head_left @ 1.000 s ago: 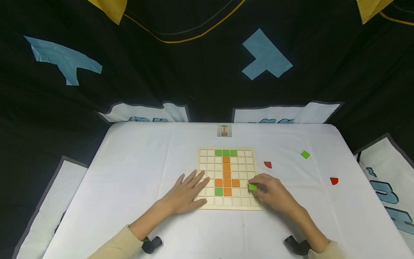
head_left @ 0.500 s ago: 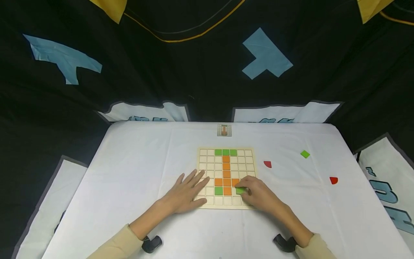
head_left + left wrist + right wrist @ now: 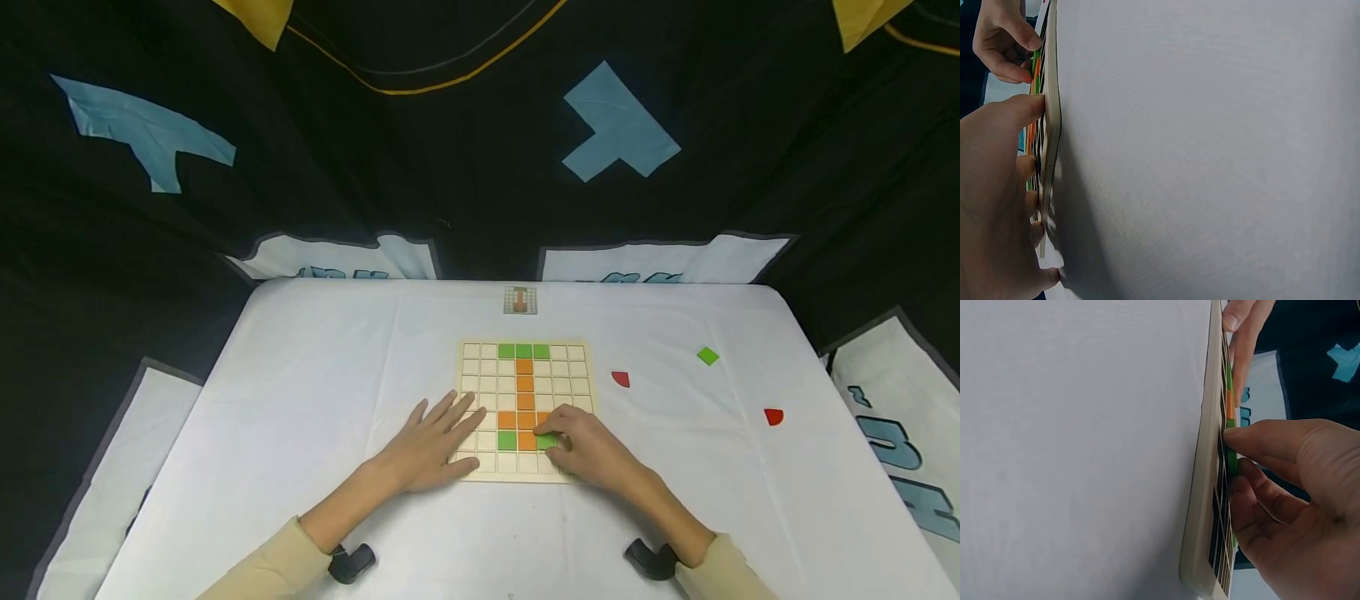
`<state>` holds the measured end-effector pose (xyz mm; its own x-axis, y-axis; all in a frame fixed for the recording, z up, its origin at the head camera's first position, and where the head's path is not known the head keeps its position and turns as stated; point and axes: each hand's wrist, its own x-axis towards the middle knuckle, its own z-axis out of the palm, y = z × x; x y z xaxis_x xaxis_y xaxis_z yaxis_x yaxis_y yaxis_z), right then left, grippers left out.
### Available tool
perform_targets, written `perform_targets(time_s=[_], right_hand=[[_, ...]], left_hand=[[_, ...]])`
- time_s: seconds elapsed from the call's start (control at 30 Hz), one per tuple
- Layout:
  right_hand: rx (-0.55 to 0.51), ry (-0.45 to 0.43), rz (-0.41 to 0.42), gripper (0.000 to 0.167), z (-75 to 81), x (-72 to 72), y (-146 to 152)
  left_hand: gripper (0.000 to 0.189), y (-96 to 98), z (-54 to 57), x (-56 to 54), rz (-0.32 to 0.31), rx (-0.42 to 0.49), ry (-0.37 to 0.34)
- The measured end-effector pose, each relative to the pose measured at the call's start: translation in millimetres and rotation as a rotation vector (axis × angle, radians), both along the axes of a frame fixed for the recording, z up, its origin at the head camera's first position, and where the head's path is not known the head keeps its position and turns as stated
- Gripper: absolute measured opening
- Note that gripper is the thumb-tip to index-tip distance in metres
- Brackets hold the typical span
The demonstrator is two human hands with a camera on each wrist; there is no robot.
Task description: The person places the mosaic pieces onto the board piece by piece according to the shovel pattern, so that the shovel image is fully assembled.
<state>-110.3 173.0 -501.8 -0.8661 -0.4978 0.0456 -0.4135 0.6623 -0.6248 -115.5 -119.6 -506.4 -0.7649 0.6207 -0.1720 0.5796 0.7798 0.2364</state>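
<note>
A pale wooden grid board (image 3: 517, 472) lies on the table with green and orange square tiles set in its cells. Orange tiles (image 3: 525, 384) form a column with a short crossbar low down; green tiles (image 3: 524, 352) line the top row. My left hand (image 3: 431, 448) rests with fingers spread on the board's left edge. My right hand (image 3: 592, 446) pinches a green square tile (image 3: 546, 442) between thumb and fingers, at the cell right of the lowest orange tile. In the right wrist view this tile (image 3: 1232, 461) sits level with the neighbouring tiles, fingertips at its edges.
A small picture card (image 3: 521, 301) of a grid pattern lies behind the board. To the right are a loose green tile (image 3: 707, 356) and two red quarter-round pieces, one nearer (image 3: 621, 379) and one farther right (image 3: 774, 417). A dark curtain hangs behind the table.
My right hand has moved left over the board, carrying the green tile from the right-hand columns to beside the lowest orange tile. The left hand has stayed in place.
</note>
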Motion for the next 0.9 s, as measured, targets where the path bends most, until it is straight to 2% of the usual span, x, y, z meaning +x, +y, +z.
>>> perform_targets(time_s=[0.33, 0.9], right_hand=[[-0.013, 0.018, -0.005, 0.025, -3.5, -0.8, 2.3], [-0.012, -0.008, -0.042, 0.021, -3.1, -1.6, 0.2]], left_hand=[[0.071, -0.5, 1.1, 0.2, -0.011, 0.008, 0.012], [0.071, -1.0, 1.7, 0.9, -0.011, 0.016, 0.010]])
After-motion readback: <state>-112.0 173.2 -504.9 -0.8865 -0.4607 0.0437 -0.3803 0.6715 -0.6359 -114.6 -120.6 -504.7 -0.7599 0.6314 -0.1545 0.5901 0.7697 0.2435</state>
